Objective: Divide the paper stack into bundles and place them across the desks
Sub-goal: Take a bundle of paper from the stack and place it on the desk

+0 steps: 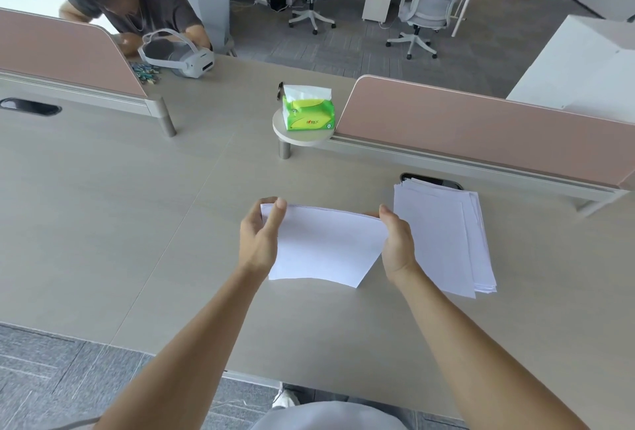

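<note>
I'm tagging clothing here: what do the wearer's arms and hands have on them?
Nothing visible. The left forearm and right forearm are bare to the frame's edge, no sleeve showing. The left hand and right hand are ungloved, with no watch, band or ring on what shows.

My right grip has its fingers hidden behind the bundle. At one o'clock the paper stack covers part of a dark slot. At ten o'clock, small coloured bits are too tiny to name.
</note>
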The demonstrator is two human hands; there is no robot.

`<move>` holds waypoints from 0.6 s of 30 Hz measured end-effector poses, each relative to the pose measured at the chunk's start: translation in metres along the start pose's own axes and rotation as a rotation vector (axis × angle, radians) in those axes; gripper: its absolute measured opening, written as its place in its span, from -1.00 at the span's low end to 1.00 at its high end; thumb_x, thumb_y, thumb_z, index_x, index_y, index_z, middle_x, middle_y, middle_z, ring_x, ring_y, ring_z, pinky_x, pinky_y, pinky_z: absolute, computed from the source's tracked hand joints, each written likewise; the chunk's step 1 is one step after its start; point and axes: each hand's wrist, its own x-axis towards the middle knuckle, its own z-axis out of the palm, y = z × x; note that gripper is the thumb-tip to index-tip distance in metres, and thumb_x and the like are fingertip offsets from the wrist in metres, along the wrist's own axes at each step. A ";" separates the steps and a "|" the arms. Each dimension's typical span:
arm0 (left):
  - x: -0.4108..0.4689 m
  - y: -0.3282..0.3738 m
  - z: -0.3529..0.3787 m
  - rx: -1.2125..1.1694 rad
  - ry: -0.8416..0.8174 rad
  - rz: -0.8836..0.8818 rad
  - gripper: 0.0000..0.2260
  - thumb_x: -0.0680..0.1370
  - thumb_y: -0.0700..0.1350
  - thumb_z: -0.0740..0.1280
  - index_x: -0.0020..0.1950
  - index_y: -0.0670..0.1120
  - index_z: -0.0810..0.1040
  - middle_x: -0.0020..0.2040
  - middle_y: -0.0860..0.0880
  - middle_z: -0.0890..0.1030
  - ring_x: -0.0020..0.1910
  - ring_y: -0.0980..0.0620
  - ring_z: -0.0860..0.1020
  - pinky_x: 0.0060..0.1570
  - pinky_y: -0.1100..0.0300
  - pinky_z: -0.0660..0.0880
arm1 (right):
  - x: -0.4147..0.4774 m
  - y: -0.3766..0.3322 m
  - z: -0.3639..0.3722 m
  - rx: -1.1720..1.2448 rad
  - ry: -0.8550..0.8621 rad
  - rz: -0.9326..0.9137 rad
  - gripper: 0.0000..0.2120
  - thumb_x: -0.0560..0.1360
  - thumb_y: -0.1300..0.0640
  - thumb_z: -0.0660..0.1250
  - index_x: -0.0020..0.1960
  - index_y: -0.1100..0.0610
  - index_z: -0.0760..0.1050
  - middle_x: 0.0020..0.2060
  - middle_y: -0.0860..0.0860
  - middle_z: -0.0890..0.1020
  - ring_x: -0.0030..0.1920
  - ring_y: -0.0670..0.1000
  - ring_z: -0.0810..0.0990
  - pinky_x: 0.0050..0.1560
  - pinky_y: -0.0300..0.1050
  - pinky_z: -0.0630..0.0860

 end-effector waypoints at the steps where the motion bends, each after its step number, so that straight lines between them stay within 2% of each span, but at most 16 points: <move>1: -0.002 -0.001 -0.001 0.007 -0.028 0.009 -0.55 0.41 0.28 0.36 0.00 -0.09 0.63 -0.09 -0.02 0.68 0.04 -0.15 0.64 0.12 -0.07 0.53 | 0.000 0.000 -0.001 -0.014 -0.001 0.008 -0.55 0.48 -0.16 0.18 -0.13 0.16 0.69 -0.13 0.07 0.74 -0.02 0.09 0.69 0.10 0.00 0.50; 4: -0.005 -0.002 0.002 0.027 -0.015 0.029 -0.63 0.42 0.21 0.40 -0.11 -0.10 0.64 -0.21 0.06 0.68 -0.13 0.01 0.66 -0.03 0.05 0.55 | -0.002 -0.004 -0.002 0.001 -0.037 0.025 -0.58 0.50 -0.12 0.16 -0.26 0.14 0.63 -0.26 0.06 0.68 -0.18 0.07 0.63 -0.09 -0.07 0.47; 6: -0.008 0.000 0.008 -0.004 0.035 0.031 -0.66 0.46 0.18 0.38 -0.21 -0.10 0.58 -0.30 0.10 0.62 -0.23 0.07 0.60 -0.11 0.17 0.50 | -0.001 -0.006 -0.001 0.022 -0.037 0.026 -0.60 0.49 -0.11 0.17 -0.37 0.06 0.59 -0.33 0.01 0.64 -0.25 0.04 0.59 -0.15 -0.10 0.43; 9: -0.009 -0.002 0.014 -0.061 0.100 0.015 -0.51 0.51 0.20 0.31 -0.29 -0.23 0.42 -0.34 -0.04 0.45 -0.31 0.01 0.46 -0.22 0.17 0.40 | 0.003 -0.004 -0.003 0.028 -0.054 0.016 -0.57 0.49 -0.07 0.15 -0.47 0.02 0.56 -0.43 -0.06 0.61 -0.36 -0.03 0.57 -0.28 -0.21 0.44; 12: -0.007 -0.005 0.017 -0.049 0.124 0.000 -0.36 0.50 0.30 0.27 -0.27 -0.32 0.28 -0.27 -0.09 0.31 -0.27 -0.03 0.31 -0.17 0.08 0.24 | 0.010 -0.001 -0.007 0.051 -0.060 0.037 -0.59 0.48 -0.08 0.16 -0.40 0.09 0.57 -0.40 -0.03 0.62 -0.33 -0.01 0.59 -0.28 -0.21 0.46; 15: -0.006 -0.002 0.022 -0.035 0.141 0.011 -0.32 0.47 0.33 0.25 -0.23 -0.36 0.32 -0.26 -0.10 0.36 -0.25 -0.03 0.38 -0.15 0.05 0.30 | 0.017 -0.001 -0.010 0.086 -0.109 0.033 -0.58 0.49 -0.07 0.16 -0.38 0.14 0.58 -0.37 0.01 0.63 -0.32 0.00 0.60 -0.27 -0.23 0.46; 18: -0.004 -0.004 0.021 0.035 0.123 0.024 -0.40 0.43 0.25 0.36 -0.09 -0.35 0.49 -0.18 -0.17 0.57 -0.14 -0.12 0.57 -0.05 -0.10 0.48 | 0.025 -0.004 -0.010 0.120 -0.147 0.017 -0.39 0.43 -0.18 0.23 -0.24 0.44 0.47 -0.27 0.18 0.52 -0.22 0.09 0.50 -0.16 -0.08 0.35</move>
